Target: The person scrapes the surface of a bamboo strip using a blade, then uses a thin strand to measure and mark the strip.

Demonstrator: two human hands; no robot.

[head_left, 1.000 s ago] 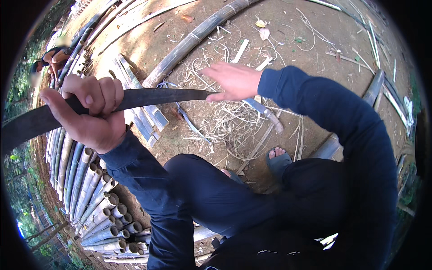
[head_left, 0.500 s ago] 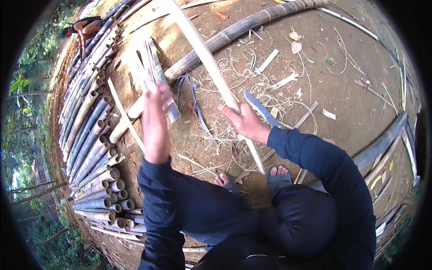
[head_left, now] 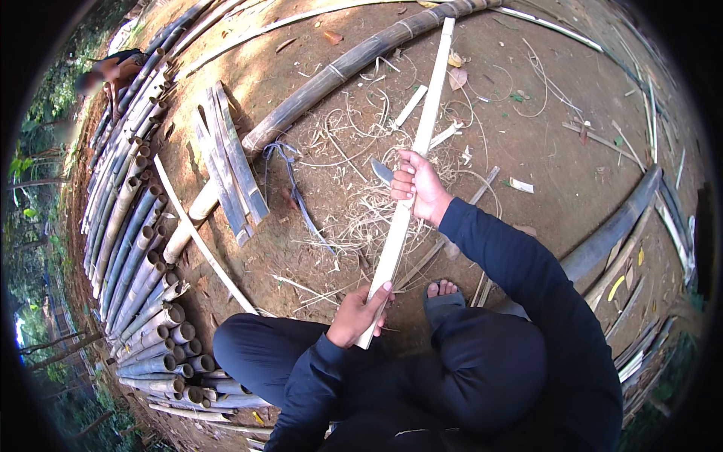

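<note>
A long pale split bamboo strip (head_left: 393,245) runs slantwise before me, from my lap up toward the far side. My right hand (head_left: 420,188) is closed around it near the middle. At its near end my left hand (head_left: 357,316) grips it, the thumb lying along the face. Behind the right hand, the grey blade of a large knife (head_left: 382,172) shows over the shavings; its handle is hidden. Thin curled bamboo shavings (head_left: 361,207) cover the ground beneath the strip.
Cut bamboo poles (head_left: 135,233) are stacked along the left. A thick bamboo pole (head_left: 331,75) lies across the ground, with split bamboo slats (head_left: 226,162) and a blue tie (head_left: 297,200) near it. A person (head_left: 117,71) bends at the far left. More bamboo (head_left: 614,226) lies right.
My left hand has come down from its raised, open pose and taken hold of the strip's near end. The strip's far end has swung right, and the view has shifted slightly.
</note>
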